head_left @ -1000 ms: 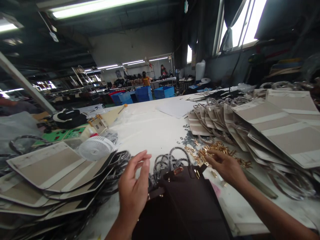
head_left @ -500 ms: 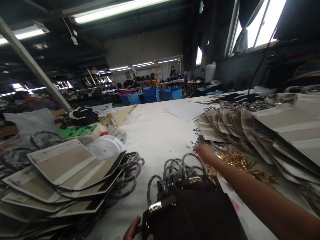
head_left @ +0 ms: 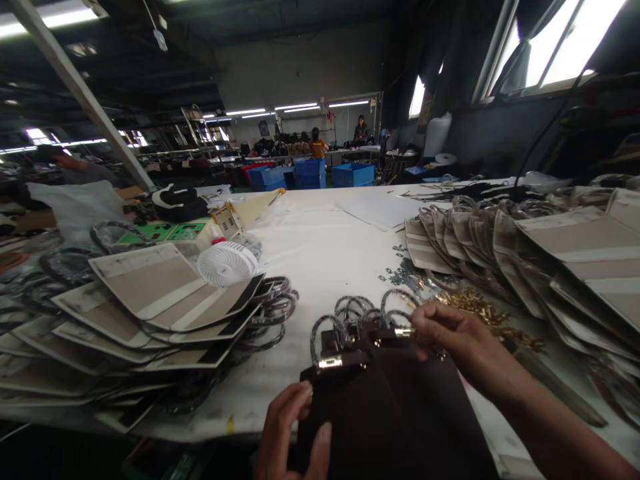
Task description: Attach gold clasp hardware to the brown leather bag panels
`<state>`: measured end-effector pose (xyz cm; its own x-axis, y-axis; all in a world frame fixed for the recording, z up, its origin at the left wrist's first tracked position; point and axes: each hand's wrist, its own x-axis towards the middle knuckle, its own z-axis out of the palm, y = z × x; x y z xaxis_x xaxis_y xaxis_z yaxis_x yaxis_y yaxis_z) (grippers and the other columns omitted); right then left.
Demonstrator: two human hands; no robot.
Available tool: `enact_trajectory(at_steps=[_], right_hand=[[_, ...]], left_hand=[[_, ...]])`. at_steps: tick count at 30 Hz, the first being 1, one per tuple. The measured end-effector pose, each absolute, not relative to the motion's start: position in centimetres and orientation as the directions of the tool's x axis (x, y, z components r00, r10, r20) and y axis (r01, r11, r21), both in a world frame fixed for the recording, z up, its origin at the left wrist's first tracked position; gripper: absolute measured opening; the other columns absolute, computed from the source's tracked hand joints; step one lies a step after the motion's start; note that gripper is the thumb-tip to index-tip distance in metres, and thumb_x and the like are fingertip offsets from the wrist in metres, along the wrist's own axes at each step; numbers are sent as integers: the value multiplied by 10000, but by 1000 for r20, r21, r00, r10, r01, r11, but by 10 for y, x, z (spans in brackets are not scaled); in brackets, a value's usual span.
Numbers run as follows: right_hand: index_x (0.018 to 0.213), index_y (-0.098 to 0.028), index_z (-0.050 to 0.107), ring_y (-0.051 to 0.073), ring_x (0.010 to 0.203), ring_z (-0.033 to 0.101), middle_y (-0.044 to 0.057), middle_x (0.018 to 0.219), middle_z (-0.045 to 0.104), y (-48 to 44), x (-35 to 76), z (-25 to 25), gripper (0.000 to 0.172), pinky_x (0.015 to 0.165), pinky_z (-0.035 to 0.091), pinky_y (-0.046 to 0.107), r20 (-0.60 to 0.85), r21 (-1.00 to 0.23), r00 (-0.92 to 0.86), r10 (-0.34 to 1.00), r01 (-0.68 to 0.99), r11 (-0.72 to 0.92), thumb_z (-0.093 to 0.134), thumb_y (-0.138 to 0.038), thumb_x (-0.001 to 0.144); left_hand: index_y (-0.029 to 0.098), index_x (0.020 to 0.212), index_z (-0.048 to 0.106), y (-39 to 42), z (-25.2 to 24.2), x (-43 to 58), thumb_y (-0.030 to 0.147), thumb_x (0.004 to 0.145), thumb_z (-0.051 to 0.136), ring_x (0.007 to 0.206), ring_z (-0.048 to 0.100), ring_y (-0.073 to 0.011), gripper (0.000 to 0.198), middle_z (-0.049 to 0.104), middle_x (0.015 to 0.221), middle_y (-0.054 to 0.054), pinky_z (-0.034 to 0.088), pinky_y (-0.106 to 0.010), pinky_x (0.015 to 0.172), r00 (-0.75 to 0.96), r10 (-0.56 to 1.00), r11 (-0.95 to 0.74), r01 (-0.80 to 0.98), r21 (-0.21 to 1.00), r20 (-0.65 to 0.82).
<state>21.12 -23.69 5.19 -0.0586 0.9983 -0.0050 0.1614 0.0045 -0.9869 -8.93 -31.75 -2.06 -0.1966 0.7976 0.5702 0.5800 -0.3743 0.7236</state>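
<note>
A dark brown bag panel (head_left: 390,413) lies at the front of the white table, with wrapped looped handles (head_left: 350,307) behind its top edge. Two shiny metal fittings (head_left: 330,362) sit along that edge. My left hand (head_left: 293,430) is at the panel's left edge, its thumb and fingers apart. By the right fitting, my right hand (head_left: 440,330) has its fingers pinched together; anything between them is hidden. Gold-coloured metal pieces (head_left: 467,301) are heaped just beyond my right hand, and small dark metal pieces (head_left: 400,272) lie farther left.
Stacked beige panels with handles (head_left: 150,287) fill the left side, with a white fan (head_left: 227,263) on them. More panels (head_left: 565,233) are stacked on the right. Blue bins (head_left: 353,175) and people stand far behind the white table (head_left: 320,233).
My right hand has come back from the small metal pieces to the panel's right fitting. My left hand has moved up the panel's left edge. The view has shifted.
</note>
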Motion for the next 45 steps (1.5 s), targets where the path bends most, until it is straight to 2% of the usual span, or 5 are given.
enact_trajectory(at_steps=[4,7,25,40,45], right_hand=[[825,-204,664,159,642,594,-10,671,652,-305,148,60,399,639,455,265,-82,-993,-199,977,104,-63,735,-594,877],[763,-195,660,159,625,581,-2,650,647,-325,127,55,456,618,455,261,-105,-994,-252,962,57,-94,727,-633,866],[987,-187,799,221,750,748,71,810,794,-372,130,25,367,732,600,308,-191,-970,-183,964,-118,-215,811,-521,835],[897,-197,683,184,667,716,36,749,752,-365,127,18,341,646,583,269,-186,-961,-119,975,-186,-206,814,-507,840],[808,-222,755,201,676,696,35,726,742,-363,125,16,282,659,576,288,-16,-995,-6,1000,103,-16,745,-493,887]], left_hand=[[303,1422,587,-334,15,-72,216,903,684,1015,699,-222,535,659,1317,-91,619,-322,796,148,861,-505,354,787,486],[272,1305,679,-341,28,-60,177,918,687,969,699,-185,399,718,1153,-65,600,-268,775,264,877,-462,230,856,402],[225,1153,750,-371,7,-53,291,948,706,925,716,-178,220,721,1052,-63,583,-274,809,91,984,-160,51,986,155],[186,1139,773,-353,5,-47,360,888,782,861,696,-164,305,695,1026,-65,597,-259,756,302,950,159,-243,957,-81],[196,1170,777,-350,3,-47,349,923,738,865,688,-167,292,675,1102,-86,599,-258,710,309,951,98,-215,972,-27]])
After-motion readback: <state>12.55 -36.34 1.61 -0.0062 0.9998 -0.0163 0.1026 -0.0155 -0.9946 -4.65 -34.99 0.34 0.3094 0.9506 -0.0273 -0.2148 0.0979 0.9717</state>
